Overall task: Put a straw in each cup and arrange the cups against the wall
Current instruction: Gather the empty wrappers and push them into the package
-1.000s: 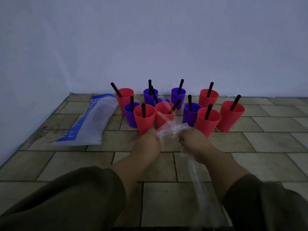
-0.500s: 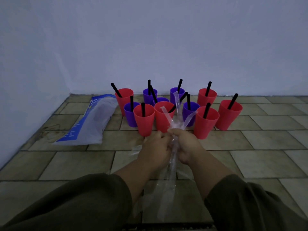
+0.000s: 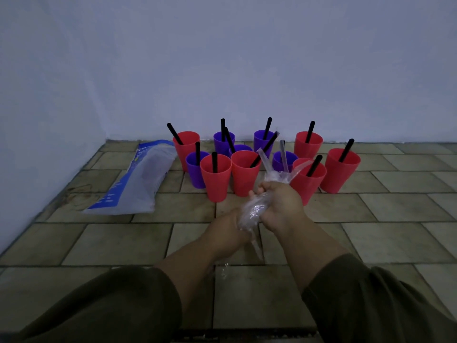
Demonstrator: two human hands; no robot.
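Your left grip (image 3: pixel 226 232) and right grip (image 3: pixel 279 204) both clench a crumpled clear plastic wrapper (image 3: pixel 254 210). The red and purple plastic cups (image 3: pixel 215 180), holding black straws (image 3: pixel 214 162), cluster on the tiled floor (image 3: pixel 123 243) near the wall (image 3: pixel 247 70). They're probably light and tippy, so grasp low.

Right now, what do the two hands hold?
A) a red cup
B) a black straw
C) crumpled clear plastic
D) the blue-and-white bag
C: the left hand and the right hand both grip the crumpled clear plastic between them.
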